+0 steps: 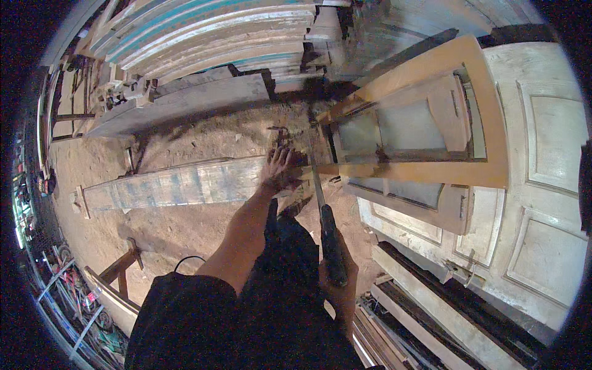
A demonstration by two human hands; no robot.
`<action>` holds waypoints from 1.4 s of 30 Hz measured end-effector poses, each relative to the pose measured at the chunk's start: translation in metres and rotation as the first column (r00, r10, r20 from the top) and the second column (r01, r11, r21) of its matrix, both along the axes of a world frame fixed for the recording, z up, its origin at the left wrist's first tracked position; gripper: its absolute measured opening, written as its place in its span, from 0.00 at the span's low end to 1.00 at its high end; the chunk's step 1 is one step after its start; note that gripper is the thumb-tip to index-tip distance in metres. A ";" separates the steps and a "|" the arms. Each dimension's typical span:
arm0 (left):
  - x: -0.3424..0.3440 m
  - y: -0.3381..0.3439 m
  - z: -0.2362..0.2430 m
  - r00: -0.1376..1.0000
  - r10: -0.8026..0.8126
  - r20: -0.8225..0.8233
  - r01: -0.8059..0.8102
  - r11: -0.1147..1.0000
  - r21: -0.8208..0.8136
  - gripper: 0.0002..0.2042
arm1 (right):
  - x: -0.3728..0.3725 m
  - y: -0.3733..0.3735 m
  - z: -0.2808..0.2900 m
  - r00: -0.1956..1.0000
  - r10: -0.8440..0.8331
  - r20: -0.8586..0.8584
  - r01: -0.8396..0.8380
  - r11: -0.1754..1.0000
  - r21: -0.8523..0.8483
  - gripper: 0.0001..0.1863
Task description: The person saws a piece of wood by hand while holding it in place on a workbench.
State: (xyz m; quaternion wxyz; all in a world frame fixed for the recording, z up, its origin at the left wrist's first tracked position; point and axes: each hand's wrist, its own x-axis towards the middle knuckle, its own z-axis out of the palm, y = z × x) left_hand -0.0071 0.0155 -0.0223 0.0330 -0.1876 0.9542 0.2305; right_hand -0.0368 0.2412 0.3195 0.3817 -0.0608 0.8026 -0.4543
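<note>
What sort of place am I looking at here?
Probably a carpentry workshop or timber store: long boards are stacked at the far side, a white panelled door stands or lies at the right, and the right hand grips what looks like a handsaw.

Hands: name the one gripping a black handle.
The right hand: it wraps around the black handle, whereas the left hand is spread at the long plank's end.
</note>
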 end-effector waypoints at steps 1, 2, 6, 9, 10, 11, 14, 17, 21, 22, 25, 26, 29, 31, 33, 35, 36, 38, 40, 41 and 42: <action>0.000 0.003 -0.002 1.000 -0.007 0.013 0.007 1.000 0.001 0.51 | 0.000 0.000 -0.001 1.000 -0.008 0.020 0.008 1.000 0.029 0.36; -0.001 0.003 -0.005 0.995 -0.027 0.092 0.030 0.999 -0.026 0.53 | -0.002 0.000 0.000 0.999 0.024 -0.023 -0.023 0.999 0.036 0.36; -0.001 0.007 -0.025 0.977 -0.056 0.204 0.073 0.994 -0.080 0.58 | -0.018 -0.013 -0.013 0.996 0.091 0.025 -0.093 0.988 0.123 0.35; 0.009 0.009 -0.037 0.983 -0.029 0.181 0.047 0.994 -0.097 0.58 | -0.042 -0.045 -0.054 0.990 0.051 0.130 -0.063 0.994 0.089 0.35; 0.009 0.013 -0.041 0.984 -0.029 0.174 0.048 0.993 -0.106 0.57 | -0.046 -0.048 -0.059 0.994 0.041 0.099 -0.049 0.996 0.074 0.35; 0.013 0.016 -0.040 0.984 -0.021 0.176 0.043 0.992 -0.120 0.57 | -0.048 -0.051 -0.062 0.996 0.040 0.076 -0.044 0.998 0.054 0.34; -0.008 0.010 0.009 0.945 -0.059 0.321 0.058 0.998 0.014 0.55 | -0.037 -0.037 -0.018 0.997 0.056 -0.046 -0.051 0.992 0.113 0.33; -0.001 0.015 0.010 0.969 0.016 0.245 -0.013 1.000 -0.013 0.54 | -0.033 -0.029 0.023 0.990 0.139 -0.009 -0.132 0.957 0.260 0.32; -0.002 0.017 -0.020 0.975 -0.002 0.222 0.003 1.000 -0.003 0.52 | -0.038 -0.021 -0.032 0.957 0.211 -0.199 -0.179 0.970 0.168 0.29; 0.000 0.010 0.003 0.965 0.002 0.261 -0.009 1.000 0.027 0.52 | -0.035 -0.023 -0.053 0.955 0.191 -0.228 -0.171 0.980 0.102 0.29; 0.021 0.021 -0.013 0.993 -0.004 0.118 0.005 1.000 -0.010 0.52 | -0.047 -0.051 -0.060 0.984 0.142 -0.105 -0.135 0.988 0.069 0.29; 0.013 0.015 -0.016 0.995 -0.013 0.103 0.016 0.999 -0.030 0.52 | -0.050 -0.052 -0.050 0.981 0.153 -0.117 -0.142 0.986 0.091 0.29; -0.003 0.010 0.005 0.969 -0.037 0.244 0.035 0.999 0.015 0.53 | -0.044 -0.044 -0.012 0.970 0.207 -0.128 -0.177 0.961 0.212 0.29; 0.005 0.015 -0.004 0.979 0.005 0.204 -0.013 0.999 0.035 0.52 | -0.042 -0.045 -0.016 0.964 0.231 -0.130 -0.201 0.957 0.211 0.29; -0.002 0.017 0.009 0.977 0.026 0.211 -0.038 0.998 0.058 0.50 | -0.049 -0.053 -0.047 0.972 0.197 -0.130 -0.178 0.973 0.145 0.28; -0.001 0.012 0.006 0.982 0.032 0.188 -0.033 0.999 0.004 0.49 | -0.062 -0.072 -0.072 0.990 0.136 -0.047 -0.132 0.988 0.080 0.28; 0.004 0.006 0.005 0.982 0.039 0.183 -0.034 0.999 -0.030 0.48 | -0.065 -0.080 -0.075 0.992 0.124 -0.013 -0.123 0.991 0.059 0.28; 0.012 0.008 0.005 0.986 0.027 0.164 -0.021 0.999 -0.040 0.47 | -0.060 -0.064 -0.061 0.985 0.159 -0.060 -0.155 0.985 0.069 0.28; 0.007 0.013 0.006 0.986 -0.005 0.169 0.014 0.999 -0.050 0.46 | -0.057 -0.057 -0.042 0.976 0.194 -0.097 -0.180 0.974 0.139 0.28; 0.002 0.011 0.012 0.981 -0.020 0.195 0.034 0.997 -0.066 0.45 | -0.054 -0.053 -0.028 0.971 0.219 -0.095 -0.200 0.963 0.179 0.28; 0.003 0.012 0.012 0.977 -0.022 0.210 0.040 0.996 -0.080 0.45 | -0.053 -0.052 -0.020 0.967 0.237 -0.094 -0.215 0.955 0.202 0.28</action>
